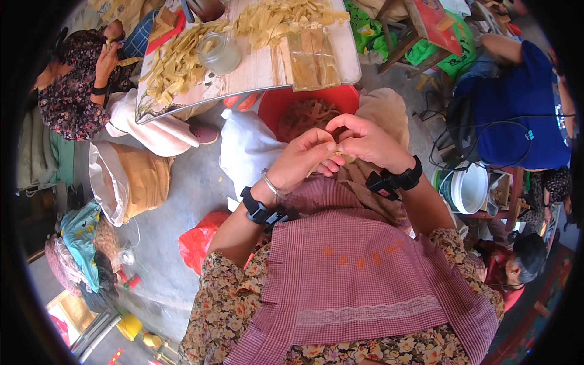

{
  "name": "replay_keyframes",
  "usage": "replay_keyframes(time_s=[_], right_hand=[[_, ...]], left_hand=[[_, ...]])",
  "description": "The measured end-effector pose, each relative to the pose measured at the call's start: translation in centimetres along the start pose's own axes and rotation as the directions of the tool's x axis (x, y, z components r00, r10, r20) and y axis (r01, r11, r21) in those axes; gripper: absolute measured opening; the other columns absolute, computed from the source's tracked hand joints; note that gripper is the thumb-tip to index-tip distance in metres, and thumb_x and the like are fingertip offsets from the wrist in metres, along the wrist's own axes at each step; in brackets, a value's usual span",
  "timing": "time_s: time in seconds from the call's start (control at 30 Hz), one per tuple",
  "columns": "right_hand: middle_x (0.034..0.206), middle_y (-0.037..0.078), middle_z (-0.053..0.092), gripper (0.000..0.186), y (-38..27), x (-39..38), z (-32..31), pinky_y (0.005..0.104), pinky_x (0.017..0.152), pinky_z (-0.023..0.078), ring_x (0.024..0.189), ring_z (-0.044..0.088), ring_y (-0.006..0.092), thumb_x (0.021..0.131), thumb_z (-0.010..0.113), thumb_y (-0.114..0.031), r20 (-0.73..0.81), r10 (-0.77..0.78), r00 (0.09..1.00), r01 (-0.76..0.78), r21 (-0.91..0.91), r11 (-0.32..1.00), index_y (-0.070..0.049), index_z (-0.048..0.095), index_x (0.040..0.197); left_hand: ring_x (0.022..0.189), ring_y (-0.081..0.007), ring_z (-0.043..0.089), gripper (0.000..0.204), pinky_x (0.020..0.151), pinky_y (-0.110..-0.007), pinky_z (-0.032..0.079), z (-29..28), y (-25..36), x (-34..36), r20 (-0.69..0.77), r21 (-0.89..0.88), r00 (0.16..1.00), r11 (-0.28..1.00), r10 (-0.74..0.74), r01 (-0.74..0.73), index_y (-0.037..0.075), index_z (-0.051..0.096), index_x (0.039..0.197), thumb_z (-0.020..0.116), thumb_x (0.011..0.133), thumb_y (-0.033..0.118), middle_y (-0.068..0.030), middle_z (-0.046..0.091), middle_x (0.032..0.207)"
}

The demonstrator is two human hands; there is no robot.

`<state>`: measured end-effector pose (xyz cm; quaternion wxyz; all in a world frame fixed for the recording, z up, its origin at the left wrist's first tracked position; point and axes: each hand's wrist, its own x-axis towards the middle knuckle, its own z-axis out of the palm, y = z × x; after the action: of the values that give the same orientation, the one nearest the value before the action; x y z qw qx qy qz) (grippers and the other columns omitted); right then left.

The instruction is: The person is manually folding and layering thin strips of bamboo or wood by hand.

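Observation:
My left hand [311, 159] and my right hand [359, 141] meet above my lap, both with fingers closed on a small pale yellow strip [338, 159], mostly hidden by the fingers. Dark straps with small boxes circle both wrists. Below them lies my pink checked apron [359, 292]. Just beyond my hands stands a red tub [277, 103] holding brownish scraps. On the table [243, 76] above it are piles of yellow strips [179, 67], a glass jar of pale liquid [219, 53] and flat amber sheets [313, 61].
Co-workers sit at the left [73, 103] and right [517, 103], with another person lower right [511, 267]. A paper sack [140, 179], a red plastic bag [194, 240] and bundled cloth [79, 243] lie on the left floor. A white bucket [468, 188] and wooden stool [432, 33] are at right.

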<state>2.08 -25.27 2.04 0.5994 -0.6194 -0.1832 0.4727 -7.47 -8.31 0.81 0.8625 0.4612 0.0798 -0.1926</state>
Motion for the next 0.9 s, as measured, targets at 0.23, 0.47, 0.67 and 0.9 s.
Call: replay_keyframes(time_s=[0.23,0.47,0.67,0.9], right_hand=[[0.063,-0.003,0.048,0.030,-1.4,-0.3,0.3,0.0193,0.049,0.029,0.056,0.039,0.0034,0.077,0.051,-0.006,0.031,0.103,0.994,-0.105,0.070,0.992,-0.002,0.049,0.107],[0.065,-0.001,0.050,0.027,-1.5,0.0,0.9,0.0195,0.052,0.034,0.059,0.044,0.0046,0.080,0.048,-0.003,-0.005,-0.020,1.000,0.020,-0.013,1.000,-0.001,0.046,0.107],[0.069,0.000,0.052,0.025,1.0,0.8,0.7,0.0193,0.052,0.036,0.058,0.046,0.0055,0.080,0.046,0.000,0.007,-0.053,0.999,0.053,-0.070,0.996,-0.002,0.045,0.105],[0.069,-0.001,0.051,0.031,-1.1,-0.2,2.2,0.0185,0.051,0.035,0.058,0.045,0.0050,0.080,0.052,-0.003,0.089,0.055,0.994,-0.053,-0.032,0.998,-0.004,0.044,0.109]], left_hand=[[0.073,-0.0154,0.059,0.020,0.067,-0.027,0.050,-0.8,0.6,-1.0,0.061,-0.197,0.996,0.978,-0.062,0.073,0.001,0.047,0.105,0.042,0.086,0.002,-0.0134,0.061,0.092],[0.069,-0.0099,0.057,0.017,0.065,-0.023,0.049,-1.0,-0.1,-0.6,-0.053,0.272,0.994,0.959,0.098,-0.080,0.001,0.048,0.105,0.042,0.091,0.008,-0.0074,0.061,0.087],[0.055,-0.0124,0.057,0.014,0.050,-0.024,0.049,-1.3,-1.1,1.0,-0.180,0.257,0.980,0.957,-0.089,0.134,0.001,0.051,0.095,0.041,0.086,0.004,-0.0070,0.060,0.067],[0.068,-0.0068,0.055,0.014,0.061,-0.020,0.046,-0.8,0.0,-1.6,-0.013,0.176,1.000,0.984,-0.028,0.030,0.004,0.050,0.097,0.053,0.087,0.014,-0.0016,0.057,0.084]])
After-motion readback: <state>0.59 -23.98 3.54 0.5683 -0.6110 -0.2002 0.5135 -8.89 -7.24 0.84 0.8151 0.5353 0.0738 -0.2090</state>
